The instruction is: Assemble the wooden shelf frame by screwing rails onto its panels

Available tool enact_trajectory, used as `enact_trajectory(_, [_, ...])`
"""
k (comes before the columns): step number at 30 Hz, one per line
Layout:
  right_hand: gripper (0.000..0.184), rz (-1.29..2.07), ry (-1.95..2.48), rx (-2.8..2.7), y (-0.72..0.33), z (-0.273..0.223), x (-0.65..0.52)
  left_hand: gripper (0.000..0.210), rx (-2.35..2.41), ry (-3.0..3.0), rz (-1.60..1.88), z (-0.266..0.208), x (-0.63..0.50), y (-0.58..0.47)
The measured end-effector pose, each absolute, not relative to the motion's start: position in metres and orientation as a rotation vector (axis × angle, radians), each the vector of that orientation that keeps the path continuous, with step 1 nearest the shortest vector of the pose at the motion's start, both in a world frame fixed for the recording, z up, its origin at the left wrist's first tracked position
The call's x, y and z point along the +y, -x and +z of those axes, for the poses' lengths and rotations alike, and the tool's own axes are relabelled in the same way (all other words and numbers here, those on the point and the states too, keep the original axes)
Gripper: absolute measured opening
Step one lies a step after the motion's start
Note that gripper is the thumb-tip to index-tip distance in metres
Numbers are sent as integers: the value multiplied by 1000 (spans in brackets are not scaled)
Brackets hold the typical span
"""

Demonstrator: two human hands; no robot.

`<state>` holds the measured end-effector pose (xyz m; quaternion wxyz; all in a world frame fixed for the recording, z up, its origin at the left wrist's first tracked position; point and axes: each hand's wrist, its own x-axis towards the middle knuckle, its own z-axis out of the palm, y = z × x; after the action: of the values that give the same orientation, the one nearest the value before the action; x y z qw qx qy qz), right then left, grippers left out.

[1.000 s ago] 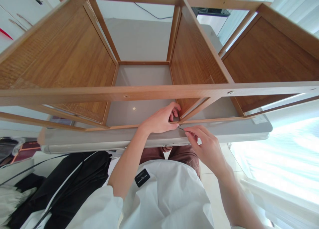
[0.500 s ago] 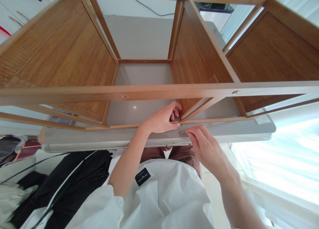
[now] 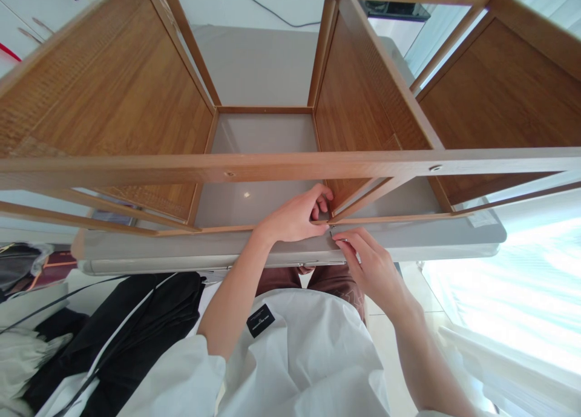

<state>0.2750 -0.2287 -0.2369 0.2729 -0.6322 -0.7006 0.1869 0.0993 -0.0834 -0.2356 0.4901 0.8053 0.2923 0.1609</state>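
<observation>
The wooden frame, one piece, stands on one table, its long axis running from 9 to 3 o'clock. The left hand's fingers are clamped around its lower near rail, beside the middle divider's foot. At 4 o'clock from there, the right hand's fingers pinch one thin metal tool; its visible end points roughly to 10 o'clock, the rest hidden by fingers. Three brown panels fill the frame: left panel at 10 o'clock, middle panel at 1, right panel at 2. The upper near rail crosses in front, covering strips of them. Farther out, one cable lies at 12 o'clock, black cloth at 8.
</observation>
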Motion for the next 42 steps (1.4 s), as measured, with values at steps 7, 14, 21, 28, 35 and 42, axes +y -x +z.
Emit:
enact_trajectory(7, [17,330,1718,-1873,-274,-246,-229,44,704,-1966,390,-236,-83,-98])
enact_trajectory(14, [17,265,1689,-1907,-275,-249,-226,44,695,-1956,402,-237,-84,-99])
enact_trajectory(21, [16,259,1692,-1928,-272,-248,-226,45,687,-1950,407,-238,-83,-98])
enact_trajectory(28, [17,98,1694,-1967,-266,-260,-229,45,687,-1944,397,-239,-83,-97])
enact_trajectory(35, [16,33,1704,-1955,-263,-263,-229,45,687,-1939,408,-238,-83,-97])
enact_trajectory(42, [28,-64,1725,-2094,-264,-267,-231,44,675,-1939,410,-238,-84,-98])
